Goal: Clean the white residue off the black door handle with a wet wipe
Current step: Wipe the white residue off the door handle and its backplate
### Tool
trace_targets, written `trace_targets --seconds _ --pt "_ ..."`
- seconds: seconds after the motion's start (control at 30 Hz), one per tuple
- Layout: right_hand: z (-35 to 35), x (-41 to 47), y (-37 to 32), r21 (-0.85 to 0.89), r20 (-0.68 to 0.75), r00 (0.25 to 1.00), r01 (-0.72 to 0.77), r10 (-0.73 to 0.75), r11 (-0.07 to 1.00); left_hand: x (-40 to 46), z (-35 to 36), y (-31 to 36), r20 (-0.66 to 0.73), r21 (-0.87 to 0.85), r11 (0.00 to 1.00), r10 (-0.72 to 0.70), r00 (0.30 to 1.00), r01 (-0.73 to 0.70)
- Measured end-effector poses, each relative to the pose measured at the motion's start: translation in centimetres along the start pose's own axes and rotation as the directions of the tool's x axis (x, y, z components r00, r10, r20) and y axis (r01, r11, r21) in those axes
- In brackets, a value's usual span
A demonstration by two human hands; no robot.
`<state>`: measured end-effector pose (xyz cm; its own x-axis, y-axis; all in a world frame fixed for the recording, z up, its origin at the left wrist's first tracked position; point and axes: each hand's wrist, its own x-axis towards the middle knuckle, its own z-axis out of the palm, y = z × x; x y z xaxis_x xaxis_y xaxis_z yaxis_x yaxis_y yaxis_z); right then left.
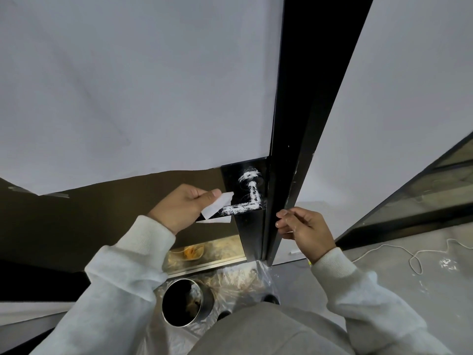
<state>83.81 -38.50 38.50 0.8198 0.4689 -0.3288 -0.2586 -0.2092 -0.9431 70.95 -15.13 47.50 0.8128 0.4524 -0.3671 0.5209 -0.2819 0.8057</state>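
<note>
Head view: black door handle [242, 206] sits on the black door stile [249, 231], lever pointing left, white residue [252, 194] streaked along the lever, neck and round rose. Left hand [179, 206] pinches a folded white wet wipe [217, 207] between thumb and fingers, wipe edge touching the free end of the lever. Right hand [299, 228] is at the door's edge [286, 175], fingers loosely curled, holding nothing; can't tell if it touches the edge. Both sleeves are white. Below: round metal bin [186, 302] on clear plastic sheeting [245, 280], white cord [414, 254] on the grey floor to the right.
</note>
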Motion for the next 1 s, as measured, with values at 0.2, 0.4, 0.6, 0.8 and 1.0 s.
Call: trace_targets --seconds 0.2,0.4,0.6,0.8,1.0 --pt "0.4 0.0 0.0 -0.011 0.023 1.000 -0.019 0.020 1.000 -0.1 0.3 -0.4 0.077 0.050 0.991 0.121 0.990 -0.125" --pt "0.8 -0.3 -1.4 0.063 0.043 0.999 0.014 -0.017 0.998 -0.2 1.2 -1.0 -0.013 0.080 0.980 0.183 0.983 -0.182" --pt "2.2 -0.8 -3.5 0.180 0.080 0.988 0.119 -0.135 0.976 -0.1 2.5 -0.9 -0.164 0.011 0.980 0.197 0.967 -0.198" --pt "3.0 -1.0 -3.6 0.177 0.078 0.978 0.175 -0.191 0.969 -0.3 0.9 -1.6 0.044 -0.133 0.982 0.138 0.989 -0.131" --pt "3.1 -0.9 -3.7 0.193 0.060 0.983 0.158 -0.172 0.968 -0.4 2.0 -2.7 -0.139 0.298 0.921 0.301 0.944 -0.250"
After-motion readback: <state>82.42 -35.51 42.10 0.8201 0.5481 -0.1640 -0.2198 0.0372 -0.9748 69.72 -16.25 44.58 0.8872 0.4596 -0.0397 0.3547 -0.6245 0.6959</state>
